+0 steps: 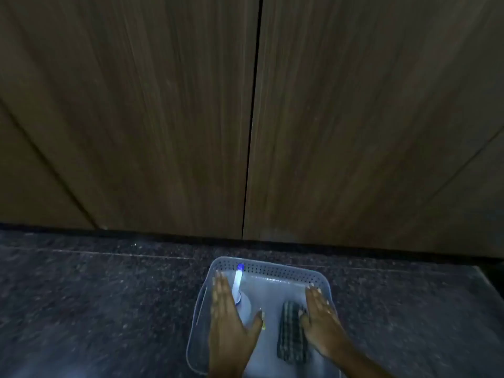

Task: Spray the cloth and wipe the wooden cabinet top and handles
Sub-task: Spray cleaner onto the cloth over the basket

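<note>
A pale grey perforated plastic basket (272, 270) sits on the dark speckled floor in front of the wooden cabinet doors (163, 118). Inside it lies a clear spray bottle (240, 285) with a white neck and blue tip, pointing away from me. A dark checked cloth (291, 331), folded, lies to its right. My left hand (229, 320) is flat and spread over the bottle's body. My right hand (320, 320) is spread beside the cloth, with the thumb touching its edge. Neither hand grips anything.
Two tall wooden doors meet at a dark vertical gap (252, 118) straight ahead. The dark granite-like floor (95, 296) stretches to both sides of the basket. No handles show in this view.
</note>
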The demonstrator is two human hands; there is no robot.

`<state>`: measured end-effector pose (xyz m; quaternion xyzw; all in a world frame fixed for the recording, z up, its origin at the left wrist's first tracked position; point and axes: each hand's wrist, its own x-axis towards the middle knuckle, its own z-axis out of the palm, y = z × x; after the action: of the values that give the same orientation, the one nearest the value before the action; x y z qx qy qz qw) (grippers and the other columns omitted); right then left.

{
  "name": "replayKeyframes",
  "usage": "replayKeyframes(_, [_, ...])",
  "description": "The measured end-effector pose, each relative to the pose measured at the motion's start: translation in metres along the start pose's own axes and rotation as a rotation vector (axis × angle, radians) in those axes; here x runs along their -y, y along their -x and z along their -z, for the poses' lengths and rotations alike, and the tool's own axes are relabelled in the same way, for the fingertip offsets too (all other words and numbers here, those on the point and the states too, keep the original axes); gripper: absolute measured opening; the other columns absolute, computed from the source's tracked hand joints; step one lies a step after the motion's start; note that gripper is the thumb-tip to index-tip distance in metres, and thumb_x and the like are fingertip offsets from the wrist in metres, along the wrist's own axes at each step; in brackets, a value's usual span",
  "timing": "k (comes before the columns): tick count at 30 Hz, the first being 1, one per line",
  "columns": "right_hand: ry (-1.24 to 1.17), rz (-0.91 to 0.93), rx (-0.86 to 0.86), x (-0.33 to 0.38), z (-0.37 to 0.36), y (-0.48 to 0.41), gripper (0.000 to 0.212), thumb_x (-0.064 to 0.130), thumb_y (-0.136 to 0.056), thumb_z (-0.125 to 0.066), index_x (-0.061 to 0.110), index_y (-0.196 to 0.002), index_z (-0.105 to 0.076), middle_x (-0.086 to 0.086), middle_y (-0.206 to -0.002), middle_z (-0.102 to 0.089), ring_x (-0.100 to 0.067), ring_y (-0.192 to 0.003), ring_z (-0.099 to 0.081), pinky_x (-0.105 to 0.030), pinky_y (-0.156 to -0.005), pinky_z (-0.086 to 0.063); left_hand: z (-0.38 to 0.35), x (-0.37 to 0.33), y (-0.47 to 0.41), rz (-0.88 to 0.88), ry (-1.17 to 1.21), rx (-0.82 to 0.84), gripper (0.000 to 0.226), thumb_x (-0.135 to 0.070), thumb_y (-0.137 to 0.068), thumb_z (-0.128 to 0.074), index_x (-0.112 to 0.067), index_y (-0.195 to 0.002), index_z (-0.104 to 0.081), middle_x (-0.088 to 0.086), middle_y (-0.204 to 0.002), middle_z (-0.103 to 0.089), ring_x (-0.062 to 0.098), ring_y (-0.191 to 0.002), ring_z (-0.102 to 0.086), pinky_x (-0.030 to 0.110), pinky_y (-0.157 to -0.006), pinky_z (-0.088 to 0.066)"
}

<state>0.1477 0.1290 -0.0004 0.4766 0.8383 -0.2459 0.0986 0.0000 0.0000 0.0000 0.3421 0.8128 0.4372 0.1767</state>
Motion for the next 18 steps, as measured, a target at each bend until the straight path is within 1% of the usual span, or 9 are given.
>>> replayKeyframes(3, [-0.109, -0.133, 0.113, -0.012, -0.035, -0.015, 0.072, 0.032, -0.096, -0.044, 0.004, -0.148, -0.002, -0.012, -0.157, -0.007, -0.021, -0.143, -0.017, -0.027, -0.113, -0.021, -0.012, 0.032, -0.007, 0.072, 0.095, -0.046, 0.106, -0.014, -0.067, -0.084, -0.009, -0.143, -0.009, 0.014, -0.155, -0.018, 0.032, -0.143, -0.021, 0.041, -0.114, -0.023])
replayKeyframes(5, [-0.135, -0.224, 0.09, -0.017, -0.055, -0.025, 0.077, 0.04, -0.089, -0.054, 0.009, -0.146, -0.012, -0.015, -0.147, -0.022, -0.027, -0.133, -0.035, -0.03, -0.106, -0.035, -0.02, 0.055, -0.012, 0.07, 0.093, -0.011, 0.101, -0.013, -0.072, -0.08, -0.017, -0.142, -0.008, 0.01, -0.156, -0.018, 0.029, -0.143, -0.022, 0.039, -0.113, -0.023])
replayKeyframes(7, [-0.154, -0.324, 0.094, -0.02, -0.07, -0.031, 0.082, 0.048, -0.081, -0.061, 0.01, -0.14, -0.019, -0.016, -0.137, -0.028, -0.032, -0.124, -0.041, -0.034, -0.101, -0.04, -0.027, 0.073, -0.014, 0.056, 0.141, 0.053, 0.098, -0.015, -0.073, -0.079, -0.021, -0.143, -0.011, 0.006, -0.156, -0.02, 0.027, -0.144, -0.022, 0.043, -0.116, -0.022])
replayKeyframes(9, [-0.204, -0.396, 0.09, -0.024, -0.08, -0.038, 0.083, 0.051, -0.075, -0.067, 0.01, -0.134, -0.026, -0.017, -0.132, -0.03, -0.036, -0.123, -0.041, -0.036, -0.1, -0.04, -0.034, 0.085, -0.021, 0.045, 0.173, 0.084, 0.098, -0.015, -0.07, -0.082, -0.016, -0.146, -0.02, 0.006, -0.155, -0.026, 0.028, -0.143, -0.024, 0.051, -0.116, -0.022])
replayKeyframes(11, [-0.266, -0.443, 0.065, -0.025, -0.087, -0.043, 0.084, 0.052, -0.068, -0.074, 0.01, -0.127, -0.031, -0.017, -0.129, -0.031, -0.038, -0.12, -0.04, -0.039, -0.099, -0.039, -0.039, 0.09, -0.03, 0.098, 0.212, 0.099, 0.099, -0.015, -0.065, -0.085, -0.013, -0.145, -0.027, 0.008, -0.15, -0.035, 0.028, -0.139, -0.031, 0.051, -0.114, -0.028])
replayKeyframes(12, [-0.296, -0.443, 0.045, -0.024, -0.089, -0.045, 0.087, 0.051, -0.065, -0.078, 0.009, -0.125, -0.032, -0.018, -0.128, -0.031, -0.038, -0.119, -0.041, -0.04, -0.098, -0.04, -0.04, 0.09, -0.034, 0.11, 0.265, 0.103, 0.1, -0.013, -0.063, -0.087, -0.015, -0.144, -0.029, 0.007, -0.149, -0.037, 0.026, -0.137, -0.034, 0.044, -0.113, -0.032])
replayKeyframes(15, [-0.265, -0.389, 0.02, -0.023, -0.1, -0.049, 0.103, 0.054, -0.061, -0.079, 0.004, -0.133, -0.026, -0.02, -0.13, -0.028, -0.038, -0.119, -0.04, -0.034, -0.099, -0.038, -0.041, 0.088, -0.045, 0.033, 0.348, 0.105, 0.099, -0.009, -0.063, -0.085, -0.033, -0.138, -0.025, -0.015, -0.146, -0.033, -0.002, -0.131, -0.034, 0.003, -0.102, -0.03])
replayKeyframes(16, [-0.221, -0.369, 0.025, -0.022, -0.102, -0.049, 0.108, 0.056, -0.064, -0.076, 0.002, -0.138, -0.02, -0.021, -0.132, -0.025, -0.037, -0.121, -0.039, -0.032, -0.101, -0.037, -0.039, 0.086, -0.048, -0.004, 0.359, 0.101, 0.098, -0.006, -0.065, -0.083, -0.036, -0.136, -0.023, -0.022, -0.143, -0.032, -0.012, -0.127, -0.033, -0.002, -0.096, -0.029])
replayKeyframes(18, [-0.178, -0.344, 0.03, -0.021, -0.102, -0.048, 0.111, 0.058, -0.07, -0.07, -0.001, -0.142, -0.01, -0.021, -0.134, -0.02, -0.036, -0.123, -0.036, -0.029, -0.103, -0.035, -0.036, 0.084, -0.052, -0.053, 0.354, 0.083, 0.094, 0.0, -0.069, -0.079, -0.035, -0.137, -0.025, -0.024, -0.139, -0.034, -0.022, -0.119, -0.036, -0.004, -0.091, -0.031])
